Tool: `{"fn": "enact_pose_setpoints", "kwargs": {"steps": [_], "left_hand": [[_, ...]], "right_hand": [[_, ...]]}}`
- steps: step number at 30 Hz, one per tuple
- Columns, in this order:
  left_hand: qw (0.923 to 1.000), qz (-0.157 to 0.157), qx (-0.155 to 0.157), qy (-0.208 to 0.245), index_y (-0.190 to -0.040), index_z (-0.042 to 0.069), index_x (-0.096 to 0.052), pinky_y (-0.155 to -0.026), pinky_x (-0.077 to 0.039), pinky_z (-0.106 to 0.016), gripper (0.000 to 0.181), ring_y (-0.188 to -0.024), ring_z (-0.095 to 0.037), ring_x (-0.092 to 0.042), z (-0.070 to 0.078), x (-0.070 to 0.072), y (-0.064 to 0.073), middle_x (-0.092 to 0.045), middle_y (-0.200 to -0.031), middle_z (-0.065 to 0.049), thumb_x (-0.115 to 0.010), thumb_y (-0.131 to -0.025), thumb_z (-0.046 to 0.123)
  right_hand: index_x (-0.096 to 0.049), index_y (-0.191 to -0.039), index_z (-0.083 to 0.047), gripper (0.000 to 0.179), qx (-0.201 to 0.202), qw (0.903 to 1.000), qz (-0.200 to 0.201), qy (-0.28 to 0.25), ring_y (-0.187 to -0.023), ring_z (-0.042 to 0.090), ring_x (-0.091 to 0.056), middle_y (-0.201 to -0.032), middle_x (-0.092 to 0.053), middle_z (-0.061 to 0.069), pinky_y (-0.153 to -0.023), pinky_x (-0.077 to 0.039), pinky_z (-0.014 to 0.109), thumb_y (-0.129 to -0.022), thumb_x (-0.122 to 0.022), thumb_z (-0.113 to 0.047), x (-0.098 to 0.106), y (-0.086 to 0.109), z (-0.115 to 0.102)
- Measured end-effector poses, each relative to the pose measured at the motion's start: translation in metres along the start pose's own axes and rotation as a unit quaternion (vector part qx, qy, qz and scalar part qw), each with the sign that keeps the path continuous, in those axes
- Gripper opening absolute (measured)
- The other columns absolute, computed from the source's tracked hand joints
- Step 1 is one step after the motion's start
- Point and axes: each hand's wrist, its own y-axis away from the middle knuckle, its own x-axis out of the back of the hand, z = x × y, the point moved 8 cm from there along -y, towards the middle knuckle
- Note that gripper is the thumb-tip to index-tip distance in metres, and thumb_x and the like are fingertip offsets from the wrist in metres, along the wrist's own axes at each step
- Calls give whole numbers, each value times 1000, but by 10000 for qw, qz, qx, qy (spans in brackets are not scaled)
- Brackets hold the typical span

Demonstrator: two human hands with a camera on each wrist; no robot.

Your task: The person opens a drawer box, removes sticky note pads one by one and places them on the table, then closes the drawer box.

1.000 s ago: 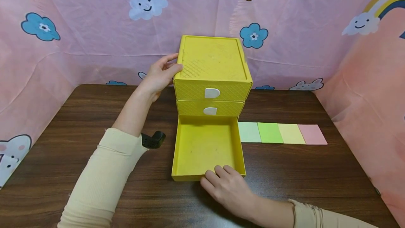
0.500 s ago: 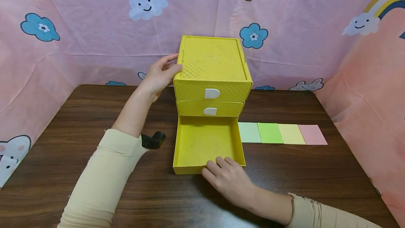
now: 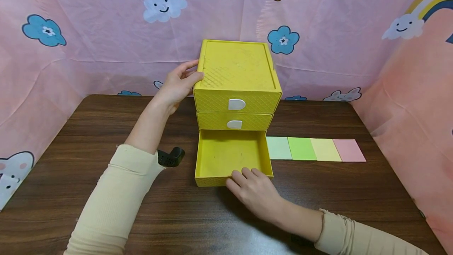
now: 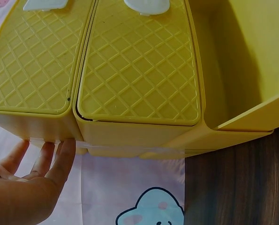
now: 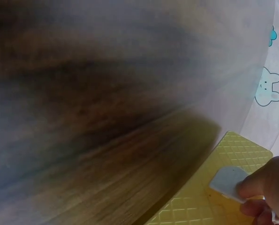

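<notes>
A yellow desktop drawer unit stands on the table with its two upper drawers closed. Its bottom drawer is pulled partway out and holds nothing. At the upper left side of the unit, my left hand rests with fingers against the wall and thumb at the top edge; the left wrist view shows those fingers extended along the side. My right hand grips the drawer's front, fingers over the rim. In the right wrist view its thumb presses the white pull tab.
Mint, green, yellow and pink sticky notes lie in a row right of the unit on the dark wooden table. A pink patterned cloth hangs behind and at both sides. Each upper drawer has a white tab.
The bottom drawer has slid inward toward the unit, and my right hand has moved away from me along with it. My left hand keeps its place on the unit's side.
</notes>
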Motion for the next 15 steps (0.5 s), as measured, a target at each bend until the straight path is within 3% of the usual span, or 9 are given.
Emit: {"fn": "enact_pose_setpoints", "kwargs": {"steps": [5, 15], "left_hand": [[10000, 4, -1, 60, -141, 29, -37, -89, -45, -34, 53, -110, -20, -53, 0, -1, 1, -39, -142, -5, -55, -91, 27], [10000, 4, 15, 36, -141, 30, -37, -91, -44, -35, 53, -110, -20, -53, 0, 0, 0, -39, -142, -5, -55, -91, 28]], "right_hand": [[-52, -79, -12, 36, -31, 10000, 91, -12, -52, 11, -35, -69, -43, -3, -48, -19, 16, -87, -23, 9, -2, -4, 4], [-53, -77, -12, 40, -182, 9998, -31, -74, -52, 12, -35, -69, -45, -1, -49, -17, 17, -95, -20, 3, -13, -9, 15]]}}
